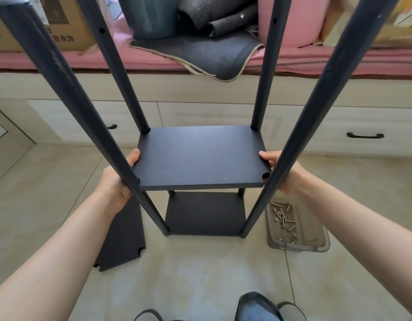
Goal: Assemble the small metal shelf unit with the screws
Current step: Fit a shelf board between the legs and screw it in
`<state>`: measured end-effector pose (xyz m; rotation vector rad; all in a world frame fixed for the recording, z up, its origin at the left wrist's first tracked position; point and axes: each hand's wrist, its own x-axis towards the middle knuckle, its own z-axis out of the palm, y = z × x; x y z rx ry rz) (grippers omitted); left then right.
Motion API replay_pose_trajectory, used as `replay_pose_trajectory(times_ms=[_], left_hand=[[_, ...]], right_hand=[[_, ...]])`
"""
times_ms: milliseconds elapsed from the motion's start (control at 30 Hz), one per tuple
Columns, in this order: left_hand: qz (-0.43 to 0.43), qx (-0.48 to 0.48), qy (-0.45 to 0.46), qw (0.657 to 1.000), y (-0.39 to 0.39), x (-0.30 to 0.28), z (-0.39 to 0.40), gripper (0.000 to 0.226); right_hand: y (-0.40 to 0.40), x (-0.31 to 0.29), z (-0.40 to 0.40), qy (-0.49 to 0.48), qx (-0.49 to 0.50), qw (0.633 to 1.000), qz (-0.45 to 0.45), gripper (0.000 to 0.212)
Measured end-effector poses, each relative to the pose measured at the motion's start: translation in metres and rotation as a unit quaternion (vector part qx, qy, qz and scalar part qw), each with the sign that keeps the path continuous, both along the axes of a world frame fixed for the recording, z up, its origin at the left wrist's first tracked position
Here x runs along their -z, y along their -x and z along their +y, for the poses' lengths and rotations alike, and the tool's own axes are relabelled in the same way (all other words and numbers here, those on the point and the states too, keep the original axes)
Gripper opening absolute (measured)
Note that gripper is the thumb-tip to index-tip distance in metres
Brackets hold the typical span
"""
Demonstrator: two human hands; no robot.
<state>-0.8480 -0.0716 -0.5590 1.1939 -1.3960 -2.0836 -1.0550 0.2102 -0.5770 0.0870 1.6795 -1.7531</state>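
Observation:
A dark shelf unit stands on the tiled floor with several upright poles, among them the near left pole (61, 84) and the near right pole (330, 84). Its bottom board (205, 214) sits low between the poles. A second dark board (200, 156) is held level between the poles, above the bottom one. My left hand (119, 181) grips this board's left edge, thumb on top. My right hand (281, 170) grips its right edge, partly hidden behind the near right pole. Screws (284, 220) lie in a clear plastic tray (316, 245) on the floor at the right.
Another dark board (124, 239) with notched corners lies on the floor at the left. A white drawer cabinet (339, 126) with a pink cushion (84, 59), a cardboard box (68, 24) and grey fabric (200, 49) stands behind. My foot (258, 306) shows at the bottom edge.

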Motion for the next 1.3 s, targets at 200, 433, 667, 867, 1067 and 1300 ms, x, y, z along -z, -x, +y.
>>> replay_pose_trajectory(times_ms=[200,433,667,867,1067,1300], left_hand=[[-0.071,-0.073,0.102,0.99,-0.01,0.022,0.007,0.019],[-0.096,-0.01,0.236,0.967,-0.046,0.031,0.04,0.041],[-0.074,0.093,0.35,0.929,-0.055,0.008,0.094,0.046],[-0.052,0.245,0.576,0.778,-0.038,-0.011,0.138,0.067],[-0.039,0.32,0.614,0.72,-0.007,0.001,0.163,0.089],[-0.018,0.294,0.626,0.722,0.0,0.021,0.174,0.07]], right_hand=[[-0.021,-0.011,-0.011,-0.002,0.044,0.999,0.018,0.004],[-0.051,-0.01,-0.023,-0.051,0.088,0.994,0.043,0.032],[-0.094,-0.029,-0.026,-0.089,0.067,0.991,0.074,0.026],[-0.105,-0.026,-0.02,-0.129,0.055,0.984,0.113,0.036],[-0.106,-0.032,-0.017,-0.15,0.035,0.982,0.107,0.027],[-0.108,-0.027,-0.016,-0.163,0.011,0.98,0.117,0.031]])
